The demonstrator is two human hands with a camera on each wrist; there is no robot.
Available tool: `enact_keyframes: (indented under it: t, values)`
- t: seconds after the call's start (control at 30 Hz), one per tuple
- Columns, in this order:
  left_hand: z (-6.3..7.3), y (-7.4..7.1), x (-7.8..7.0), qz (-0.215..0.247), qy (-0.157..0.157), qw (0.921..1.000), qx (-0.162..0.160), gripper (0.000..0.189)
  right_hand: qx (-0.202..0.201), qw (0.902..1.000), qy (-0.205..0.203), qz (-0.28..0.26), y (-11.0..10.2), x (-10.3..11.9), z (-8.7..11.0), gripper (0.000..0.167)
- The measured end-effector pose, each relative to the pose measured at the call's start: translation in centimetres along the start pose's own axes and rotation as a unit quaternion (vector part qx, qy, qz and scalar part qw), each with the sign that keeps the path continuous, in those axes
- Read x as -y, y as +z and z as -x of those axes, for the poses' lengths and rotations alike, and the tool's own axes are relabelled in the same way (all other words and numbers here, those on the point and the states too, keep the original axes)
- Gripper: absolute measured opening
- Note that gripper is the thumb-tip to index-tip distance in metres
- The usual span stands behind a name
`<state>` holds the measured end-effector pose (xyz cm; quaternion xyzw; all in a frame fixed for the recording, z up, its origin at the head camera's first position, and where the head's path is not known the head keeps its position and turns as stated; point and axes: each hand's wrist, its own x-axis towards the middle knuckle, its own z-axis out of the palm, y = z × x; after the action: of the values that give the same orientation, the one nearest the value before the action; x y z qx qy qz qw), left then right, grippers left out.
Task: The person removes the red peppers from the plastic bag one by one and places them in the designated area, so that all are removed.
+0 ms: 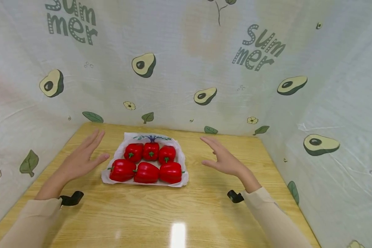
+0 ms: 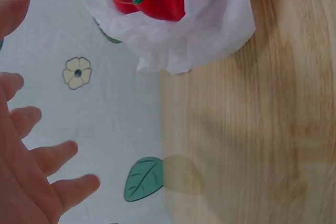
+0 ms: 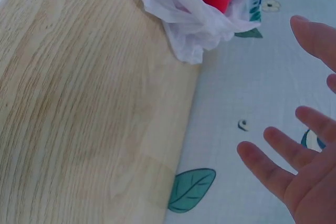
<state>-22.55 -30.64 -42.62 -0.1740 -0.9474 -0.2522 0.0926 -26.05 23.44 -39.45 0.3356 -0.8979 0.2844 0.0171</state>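
Red peppers [image 1: 146, 172]: six, in two rows of three, inside the white bag [image 1: 181, 159] on the bench [image 1: 204, 206].
Pepper handling: glossy, so likely slippery; probably stiff and light; cup each round its body, sparing the stem.
Bag handling: looks thin and floppy; support it from beneath at both sides.
Left grip [image 1: 83, 159]: yours is released, empty, near the bag's left edge.
Right grip [image 1: 223, 160]: released too, empty, off the bag's right edge.
Backdrop: printed cloth [image 1: 170, 113] behind.

red peppers [image 1: 146, 173]: smooth, glossy | white bag [image 1: 181, 158]: thin, crinkled | table [image 1: 136, 210]: glossy, wood-grained | backdrop [image 1: 173, 51]: matt cloth
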Motion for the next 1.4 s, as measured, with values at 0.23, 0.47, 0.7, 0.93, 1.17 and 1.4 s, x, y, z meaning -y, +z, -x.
enact_keyframes:
  t: [0.23, 0.47, 0.7, 0.93, 1.17, 1.4]
  values:
    - [-0.1, 1.0, 0.5, 0.107, 0.006, 0.9941, 0.018, 0.089, 0.027, 0.9987, 0.005, -0.042, 1.1, 0.4, -1.6, 0.087]
    - [-0.2, 2.0, 0.9, 0.162, 0.010, 0.9864, 0.028, 0.084, 0.048, 0.9966, -0.003, -0.066, 2.1, 0.6, -2.9, 0.084]
    - [-0.1, 2.8, 1.0, 0.195, 0.010, 0.9798, 0.042, 0.080, 0.066, 0.9938, -0.015, -0.088, 3.4, 1.0, -3.9, 0.081]
    - [0.3, 3.6, 1.2, 0.222, -0.004, 0.9732, 0.060, 0.074, 0.081, 0.9911, -0.044, -0.097, 4.5, 1.9, -4.9, 0.075]
    - [0.7, 4.1, 1.2, 0.248, -0.034, 0.9646, 0.082, 0.069, 0.103, 0.9864, -0.050, -0.118, 5.4, 2.4, -5.5, 0.069]
    - [1.0, 4.6, 1.6, 0.237, -0.041, 0.9669, 0.086, 0.066, 0.124, 0.9823, -0.027, -0.137, 6.0, 2.3, -5.4, 0.064]
